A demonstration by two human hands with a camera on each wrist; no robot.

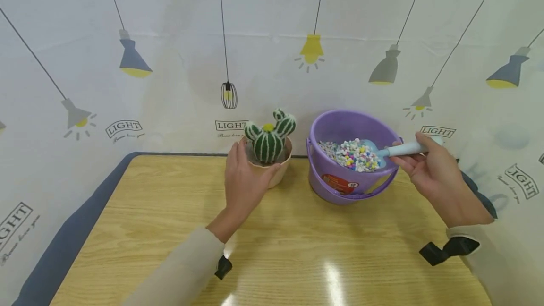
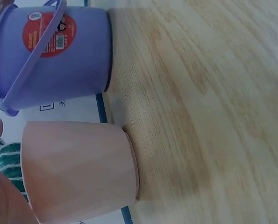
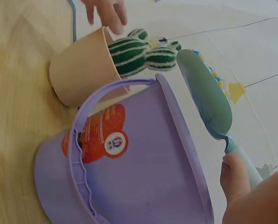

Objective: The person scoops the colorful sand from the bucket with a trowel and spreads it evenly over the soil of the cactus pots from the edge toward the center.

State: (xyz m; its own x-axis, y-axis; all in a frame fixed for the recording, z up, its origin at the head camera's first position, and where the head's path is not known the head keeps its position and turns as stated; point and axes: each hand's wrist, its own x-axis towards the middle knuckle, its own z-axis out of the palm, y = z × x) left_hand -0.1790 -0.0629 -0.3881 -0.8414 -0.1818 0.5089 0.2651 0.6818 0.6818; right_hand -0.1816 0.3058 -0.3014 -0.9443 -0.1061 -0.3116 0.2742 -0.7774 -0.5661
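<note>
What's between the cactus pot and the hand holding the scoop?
The purple bucket, with the blue scoop held over it. The head view shows that.

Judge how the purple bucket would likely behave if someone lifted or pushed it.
The purple bucket would probably feel heavier than an empty one, since pebble-like bits lie inside. Its handle droops at the front and will likely swing when lifted. Standing upright on the table, the bucket should slide rather than roll under a low push.

"LIGHT" stands framed on the white backdrop behind the purple bucket, over script perhaps ending "love you"; the bucket's red label is illegible.
</note>
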